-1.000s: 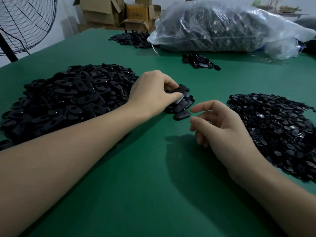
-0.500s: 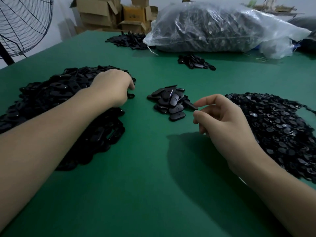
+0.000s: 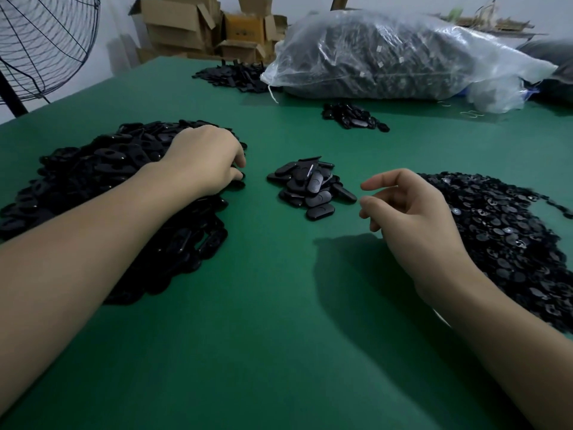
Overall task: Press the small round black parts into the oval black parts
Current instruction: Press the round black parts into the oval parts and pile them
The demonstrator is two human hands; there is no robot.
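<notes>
A big heap of oval black parts (image 3: 102, 181) lies on the left of the green table (image 3: 279, 305). My left hand (image 3: 204, 156) rests on the heap's right edge, its curled fingertips pinching an oval part there. A broad pile of small round black parts (image 3: 511, 237) covers the right side. Just left of that pile hovers my right hand (image 3: 412, 209), its fingers loosely curled, thumb and forefinger apart, holding nothing. Between the hands sits a small pile of oval parts (image 3: 310, 187).
At the back lie a large clear plastic bag of dark parts (image 3: 387, 57), two more small piles of black parts (image 3: 353, 116) (image 3: 232, 76), and cardboard boxes (image 3: 186, 26). A wire fan guard (image 3: 40, 41) stands at the far left.
My left hand left the small centre pile and moved left onto the oval heap, where it has stayed. My right hand has hardly moved; its thumb and forefinger opened slightly.
</notes>
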